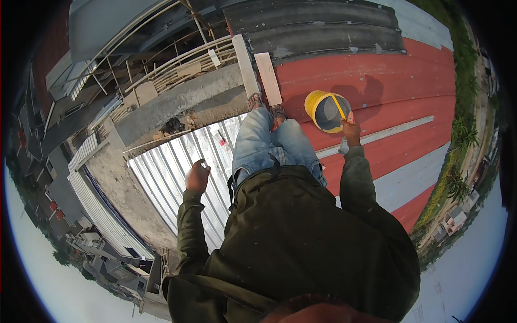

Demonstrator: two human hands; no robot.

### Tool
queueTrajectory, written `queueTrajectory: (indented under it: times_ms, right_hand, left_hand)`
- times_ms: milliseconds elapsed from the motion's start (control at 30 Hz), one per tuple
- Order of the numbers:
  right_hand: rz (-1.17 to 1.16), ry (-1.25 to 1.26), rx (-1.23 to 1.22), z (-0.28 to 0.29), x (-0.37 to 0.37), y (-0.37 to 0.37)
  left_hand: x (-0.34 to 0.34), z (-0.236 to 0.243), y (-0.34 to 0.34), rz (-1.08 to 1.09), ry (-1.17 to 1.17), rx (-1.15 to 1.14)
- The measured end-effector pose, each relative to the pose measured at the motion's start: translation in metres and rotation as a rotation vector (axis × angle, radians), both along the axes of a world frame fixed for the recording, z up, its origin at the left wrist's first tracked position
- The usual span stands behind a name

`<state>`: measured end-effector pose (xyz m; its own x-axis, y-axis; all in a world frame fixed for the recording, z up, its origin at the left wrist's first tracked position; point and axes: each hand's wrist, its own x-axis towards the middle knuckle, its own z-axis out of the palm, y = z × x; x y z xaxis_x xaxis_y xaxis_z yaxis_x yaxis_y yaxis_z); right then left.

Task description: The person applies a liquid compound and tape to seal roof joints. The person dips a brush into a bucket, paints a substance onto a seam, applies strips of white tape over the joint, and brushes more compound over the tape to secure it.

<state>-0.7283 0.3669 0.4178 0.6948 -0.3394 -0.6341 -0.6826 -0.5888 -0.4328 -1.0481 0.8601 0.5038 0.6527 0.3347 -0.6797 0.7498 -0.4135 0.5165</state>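
Observation:
My right hand [350, 129] grips the handle of a yellow bucket [313, 109] with a grey interior, over red corrugated roofing [393, 75]. A small pale item shows just below that hand, too small to make out. My left hand [197, 176] hangs over shiny silver corrugated sheet [159, 169], fingers loosely bent and apart, holding nothing. My sandalled feet [254, 102] stand near two boards [267, 78] at the junction of the red roofing and a narrow ledge.
Dark corrugated sheets [318, 29] lie at the top. A bamboo railing [177, 75] and concrete edge [145, 124] are at upper left, with lower rooftops beyond on the left. A long pale strip [404, 126] crosses the red roofing. Greenery [460, 140] lines the right edge.

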Motion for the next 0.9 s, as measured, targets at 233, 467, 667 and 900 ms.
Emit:
queueTrajectory:
  times_ms: [233,467,667,900]
  right_hand:
    - [-0.02,0.013,-0.07,0.008,-0.011,-0.014]
    - [-0.088,0.024,-0.047,0.006,-0.018,-0.014]
    - [-0.075,-0.024,-0.062,-0.001,-0.023,-0.02]
    - [-0.049,-0.095,0.016,-0.006,-0.011,-0.036]
  left_hand:
    - [0.042,0.003,0.028,-0.127,-0.027,0.036]
    - [0.058,0.002,0.02,-0.173,0.065,0.019]
    - [0.068,0.001,0.03,-0.256,0.056,0.053]
    - [0.09,0.009,0.032,-0.316,0.039,0.096]
